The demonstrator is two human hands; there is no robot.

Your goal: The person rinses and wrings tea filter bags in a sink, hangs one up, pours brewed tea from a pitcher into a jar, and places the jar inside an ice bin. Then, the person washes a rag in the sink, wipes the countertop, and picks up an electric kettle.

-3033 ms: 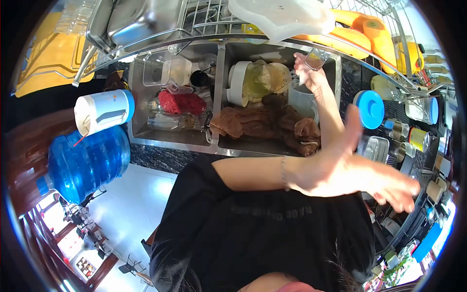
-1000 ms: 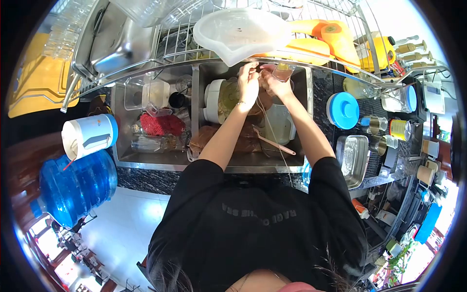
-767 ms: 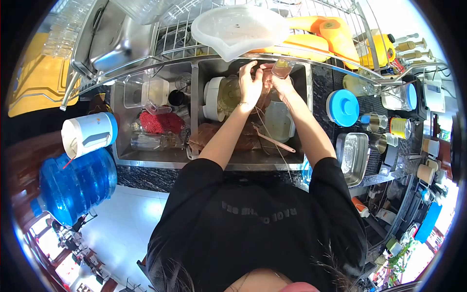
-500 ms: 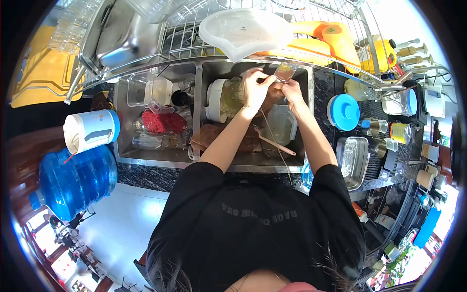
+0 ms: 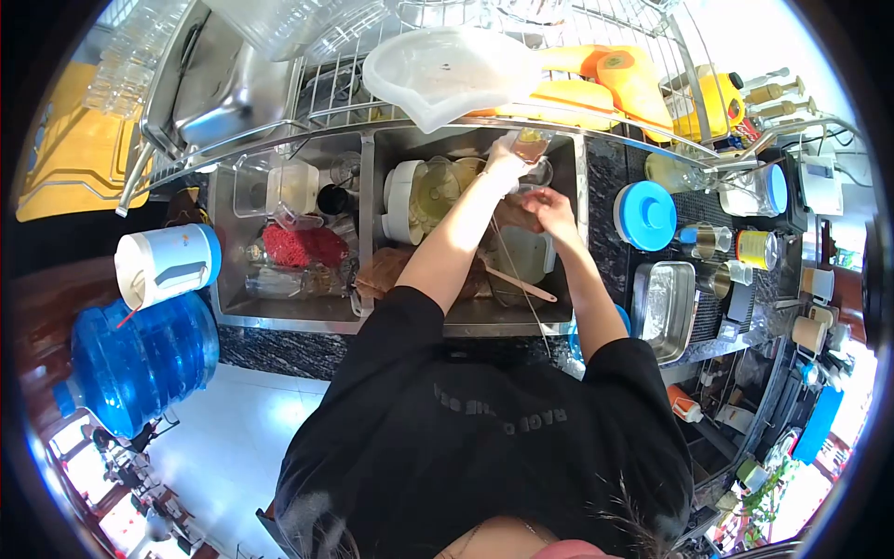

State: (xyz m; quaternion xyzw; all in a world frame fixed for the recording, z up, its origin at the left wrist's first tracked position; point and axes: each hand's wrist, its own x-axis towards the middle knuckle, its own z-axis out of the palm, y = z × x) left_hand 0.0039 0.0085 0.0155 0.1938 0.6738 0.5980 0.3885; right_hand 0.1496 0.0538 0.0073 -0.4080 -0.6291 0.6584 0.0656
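My left hand [image 5: 506, 163] is closed on a small clear container [image 5: 531, 146] with an amber-brown tint, at the far edge of the right sink basin [image 5: 410, 140]. Lower and to the right, my right hand [image 5: 557, 212] has loosely bent fingers spread a little apart, over brownish material I cannot make out clearly. A clear glass [image 5: 540, 173] lies between the hands. White containers [image 5: 399, 219], a yellowish clear bowl [image 5: 436, 193], a clear pitcher [image 5: 526, 253], a brown cloth-like item [image 5: 386, 270] and a pinkish handle [image 5: 521, 283] fill the basin around them.
The left basin holds a red mesh scrubber [image 5: 305, 245] and clear containers. Above the sink, a wire rack carries a white heart-shaped dish [image 5: 447, 74] and orange-yellow items [image 5: 633, 84]. A blue lid [image 5: 644, 216] and steel tray [image 5: 665, 312] sit on the right counter.
My right hand has come off the small container and dropped lower. My left hand has moved right and taken the container alone. The view has shifted slightly.
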